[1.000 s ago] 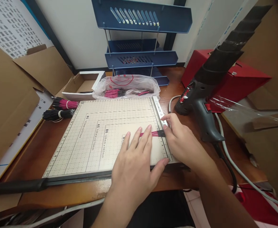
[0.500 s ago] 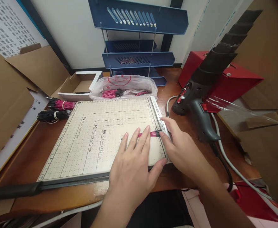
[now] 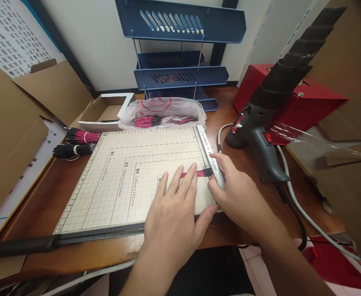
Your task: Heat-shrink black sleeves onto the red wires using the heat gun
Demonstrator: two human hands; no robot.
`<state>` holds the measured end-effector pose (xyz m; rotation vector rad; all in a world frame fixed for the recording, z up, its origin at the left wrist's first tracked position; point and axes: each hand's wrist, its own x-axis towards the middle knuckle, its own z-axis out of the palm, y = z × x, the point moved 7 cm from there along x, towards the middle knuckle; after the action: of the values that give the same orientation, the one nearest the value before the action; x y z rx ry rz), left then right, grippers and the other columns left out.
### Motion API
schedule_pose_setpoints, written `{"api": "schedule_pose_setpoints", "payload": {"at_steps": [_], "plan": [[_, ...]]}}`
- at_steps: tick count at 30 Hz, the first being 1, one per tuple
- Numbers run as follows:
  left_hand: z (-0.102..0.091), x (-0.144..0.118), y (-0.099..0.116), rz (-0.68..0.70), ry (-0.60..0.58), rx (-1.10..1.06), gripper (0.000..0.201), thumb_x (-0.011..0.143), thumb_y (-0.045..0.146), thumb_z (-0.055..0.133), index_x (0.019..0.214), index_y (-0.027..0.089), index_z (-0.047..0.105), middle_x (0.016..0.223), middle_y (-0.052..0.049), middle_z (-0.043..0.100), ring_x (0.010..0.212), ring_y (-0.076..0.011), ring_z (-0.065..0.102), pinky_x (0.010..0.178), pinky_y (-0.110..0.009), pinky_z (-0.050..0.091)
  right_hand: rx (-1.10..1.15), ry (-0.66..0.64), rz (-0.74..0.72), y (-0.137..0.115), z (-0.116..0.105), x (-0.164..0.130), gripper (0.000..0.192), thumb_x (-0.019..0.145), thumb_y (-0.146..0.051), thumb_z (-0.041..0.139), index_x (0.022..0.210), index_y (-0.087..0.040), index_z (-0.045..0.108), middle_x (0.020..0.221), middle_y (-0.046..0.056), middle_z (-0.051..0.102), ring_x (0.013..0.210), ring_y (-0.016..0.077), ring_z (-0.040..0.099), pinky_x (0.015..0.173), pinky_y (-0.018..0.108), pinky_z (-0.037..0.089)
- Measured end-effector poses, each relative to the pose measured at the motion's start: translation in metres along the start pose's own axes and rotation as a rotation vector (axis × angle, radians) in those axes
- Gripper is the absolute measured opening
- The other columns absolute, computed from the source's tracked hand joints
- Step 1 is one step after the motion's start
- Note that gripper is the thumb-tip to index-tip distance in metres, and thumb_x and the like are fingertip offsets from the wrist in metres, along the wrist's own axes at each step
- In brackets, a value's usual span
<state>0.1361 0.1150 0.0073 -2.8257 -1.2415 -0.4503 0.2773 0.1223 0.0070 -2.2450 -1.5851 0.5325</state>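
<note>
A beige gridded paper-cutter board lies on the brown desk. Near its right edge lies a small bundle of pink and black wires. My left hand rests flat on the board, fingers spread, with the fingertips pinning the wires down. My right hand grips the white guide bar along the board's right edge, thumb and fingers on either side of it, just beside the black ends of the wires. The cutter's black blade arm lies along the near edge.
A grey heat gun with its cables stands right of the board, before a red box. Behind the board are a plastic bag of wires and a blue tray rack. Pink and black bundles lie left, beside cardboard boxes.
My right hand has slid a little toward me along the guide bar and closed around it. My left hand stays flat on the wires.
</note>
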Motion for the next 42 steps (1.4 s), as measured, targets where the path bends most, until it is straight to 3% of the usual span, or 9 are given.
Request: {"api": "schedule_pose_setpoints", "payload": {"at_steps": [7, 14, 20, 27, 30, 33, 37, 42], "plan": [[0.001, 0.0, -0.001, -0.004, 0.0, -0.012, 0.068, 0.105, 0.056, 0.033, 0.155, 0.011, 0.043, 0.164, -0.004, 0.035, 0.148, -0.033, 0.041, 0.119, -0.058, 0.039, -0.024, 0.044, 0.014, -0.001, 0.004, 0.0, 0.049, 0.101, -0.039, 0.037, 0.148, -0.03, 0.044, 0.11, 0.01, 0.073, 0.097, 0.0341, 0.07, 0.076, 0.036, 0.042], [0.001, 0.0, 0.0, 0.005, -0.006, -0.002, 0.071, 0.105, 0.06, 0.031, 0.155, 0.011, 0.043, 0.165, -0.002, 0.033, 0.149, -0.0328, 0.04, 0.12, -0.058, 0.038, -0.081, 0.023, 0.07, -0.003, 0.004, 0.001, 0.052, 0.101, -0.03, 0.034, 0.153, -0.029, 0.042, 0.107, 0.012, 0.074, 0.098, 0.0367, 0.071, 0.075, 0.038, 0.044], [-0.001, 0.001, 0.001, 0.008, -0.012, -0.003, 0.053, 0.107, 0.032, 0.029, 0.153, 0.011, 0.045, 0.163, -0.003, 0.038, 0.149, -0.0296, 0.041, 0.12, -0.056, 0.037, -0.046, 0.079, 0.046, -0.004, 0.005, 0.0, 0.057, 0.1, -0.043, 0.041, 0.155, -0.027, 0.04, 0.116, 0.013, 0.073, 0.102, 0.0386, 0.071, 0.078, 0.042, 0.048], [-0.001, 0.002, 0.002, 0.016, 0.024, 0.025, 0.054, 0.107, 0.035, 0.029, 0.152, 0.009, 0.046, 0.162, -0.002, 0.041, 0.147, -0.03, 0.044, 0.118, -0.055, 0.039, -0.05, 0.066, 0.058, -0.003, 0.007, 0.0, 0.053, 0.101, -0.033, 0.034, 0.153, -0.026, 0.045, 0.113, 0.014, 0.074, 0.099, 0.0386, 0.072, 0.078, 0.046, 0.05], [-0.001, 0.001, 0.002, 0.015, 0.028, 0.031, 0.054, 0.108, 0.036, 0.029, 0.152, 0.01, 0.046, 0.161, -0.002, 0.041, 0.147, -0.03, 0.044, 0.118, -0.055, 0.039, 0.01, 0.068, 0.048, 0.0, 0.007, -0.001, 0.054, 0.101, -0.033, 0.033, 0.153, -0.027, 0.043, 0.113, 0.013, 0.074, 0.1, 0.0382, 0.071, 0.08, 0.048, 0.052], [-0.001, -0.001, 0.002, 0.014, 0.025, 0.03, 0.055, 0.108, 0.037, 0.029, 0.153, 0.011, 0.046, 0.162, -0.001, 0.039, 0.147, -0.0298, 0.043, 0.119, -0.054, 0.039, 0.185, 0.133, -0.034, 0.004, 0.003, 0.0, 0.052, 0.102, -0.036, 0.032, 0.153, -0.031, 0.042, 0.129, 0.009, 0.069, 0.115, 0.0323, 0.068, 0.092, 0.048, 0.053], [0.0, 0.0, 0.002, 0.011, 0.022, 0.02, 0.055, 0.108, 0.038, 0.031, 0.153, 0.01, 0.046, 0.163, -0.001, 0.037, 0.148, -0.0299, 0.043, 0.119, -0.055, 0.039, 0.262, 0.251, -0.216, 0.005, -0.005, 0.005, 0.039, 0.102, -0.037, 0.037, 0.131, -0.025, 0.061, 0.15, 0.005, 0.054, 0.139, 0.0251, 0.052, 0.113, 0.044, 0.044], [0.0, 0.001, 0.001, 0.008, 0.033, 0.018, 0.055, 0.108, 0.038, 0.031, 0.153, 0.01, 0.046, 0.162, -0.002, 0.039, 0.147, -0.0303, 0.044, 0.118, -0.056, 0.039, 0.18, 0.161, -0.295, -0.004, -0.001, 0.012, 0.026, 0.101, -0.034, 0.039, 0.103, -0.023, 0.063, 0.156, 0.003, 0.046, 0.143, 0.0265, 0.046, 0.115, 0.051, 0.041]]}}
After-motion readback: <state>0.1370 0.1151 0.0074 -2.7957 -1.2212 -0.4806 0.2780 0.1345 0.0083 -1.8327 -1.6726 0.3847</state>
